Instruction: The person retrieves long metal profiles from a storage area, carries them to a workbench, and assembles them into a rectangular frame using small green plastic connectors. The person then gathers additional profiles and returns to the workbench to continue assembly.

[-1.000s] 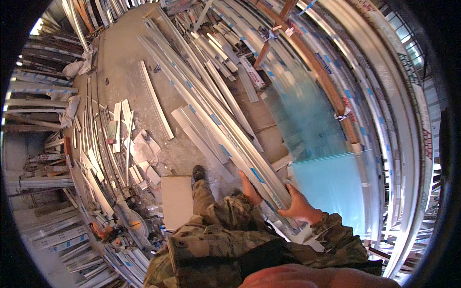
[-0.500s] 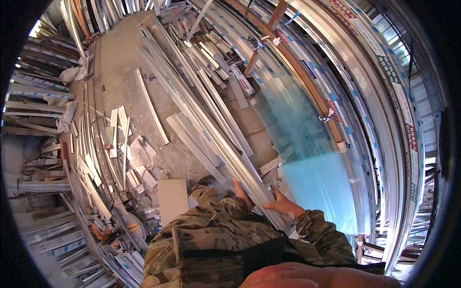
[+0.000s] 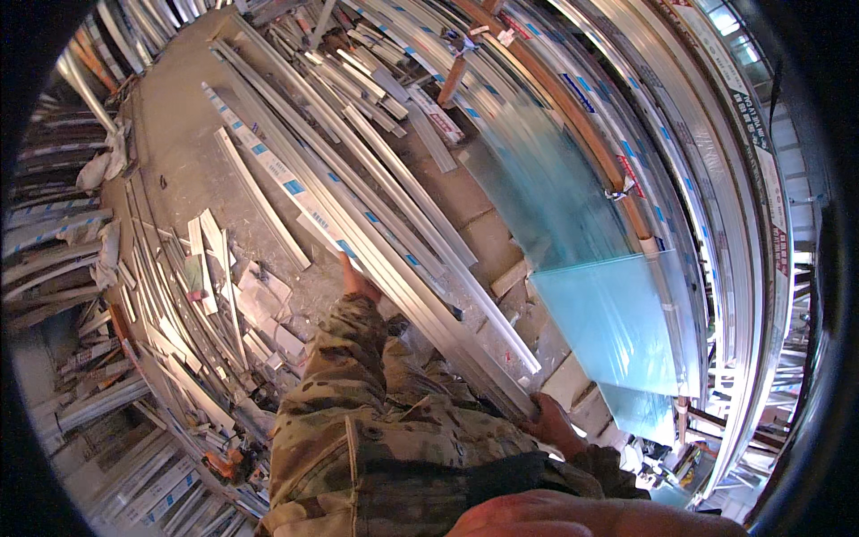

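Observation:
A long silvery aluminium profile (image 3: 407, 297), partly covered with white film with blue marks, runs slantwise from the upper left down to my body. Along its left edge my left hand (image 3: 360, 279) is closed on it, the arm stretched forward. My right hand (image 3: 553, 426) grips its near end, low and right of the middle; some of those fingers are hidden. More long profiles (image 3: 394, 192) lie on the floor just right of the held one. A thin pale strip (image 3: 259, 197) lies on its left.
Bluish glass sheets (image 3: 608, 313) lean at the right against a rack of long profiles (image 3: 707, 179) with a brown beam (image 3: 573, 107). Offcuts (image 3: 210, 259) litter the floor at the left, near an orange tool (image 3: 224, 465). Stacked profiles (image 3: 54, 224) line the left side.
My left hand has moved forward and left along the profile, away from my right hand. My right hand is now lower, at the near end. The filmed side shows more; the view has shifted.

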A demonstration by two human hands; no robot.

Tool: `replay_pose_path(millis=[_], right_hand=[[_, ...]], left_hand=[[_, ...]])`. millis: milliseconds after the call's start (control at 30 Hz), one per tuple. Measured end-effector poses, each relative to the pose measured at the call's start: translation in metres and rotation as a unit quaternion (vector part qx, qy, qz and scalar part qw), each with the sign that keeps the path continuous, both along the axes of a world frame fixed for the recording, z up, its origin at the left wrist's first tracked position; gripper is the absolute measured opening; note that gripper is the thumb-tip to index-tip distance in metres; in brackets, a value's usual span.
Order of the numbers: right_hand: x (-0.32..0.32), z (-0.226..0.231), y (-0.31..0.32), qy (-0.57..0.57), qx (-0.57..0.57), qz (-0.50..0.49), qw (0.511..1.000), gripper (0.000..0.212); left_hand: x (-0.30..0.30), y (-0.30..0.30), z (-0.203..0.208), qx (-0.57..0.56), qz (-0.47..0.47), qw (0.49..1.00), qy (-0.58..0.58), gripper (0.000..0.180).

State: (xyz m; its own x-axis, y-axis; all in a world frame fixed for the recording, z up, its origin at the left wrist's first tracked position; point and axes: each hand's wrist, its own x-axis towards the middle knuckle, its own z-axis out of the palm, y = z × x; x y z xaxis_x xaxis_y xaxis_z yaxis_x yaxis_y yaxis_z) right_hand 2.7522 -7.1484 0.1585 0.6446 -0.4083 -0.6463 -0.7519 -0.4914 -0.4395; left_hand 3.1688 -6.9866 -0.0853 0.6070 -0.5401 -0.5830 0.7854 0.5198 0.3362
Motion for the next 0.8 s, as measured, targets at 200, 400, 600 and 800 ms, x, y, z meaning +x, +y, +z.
replay_pose_path(millis=[200, 400, 600, 800], right_hand=[[-0.032, 0.024, 0.02, 0.053, -0.105, -0.019, 0.993, 0.055], [-0.096, 0.023, 0.038, 0.01, -0.275, -0.026, 0.961, 0.043], [-0.135, 0.024, 0.044, -0.015, -0.368, -0.063, 0.928, 0.052], [-0.171, -0.003, 0.061, -0.012, -0.453, -0.068, 0.889, 0.054]], left_hand=[[0.049, -0.004, -0.007, 0.099, 0.045, 0.993, 0.036, 0.101], [0.021, -0.014, 0.005, 0.002, 0.085, 0.993, -0.081, 0.084], [-0.034, -0.006, 0.012, 0.043, 0.044, 0.997, -0.05, 0.084], [-0.051, 0.017, -0.017, -0.008, 0.042, 0.999, 0.023, 0.075]])
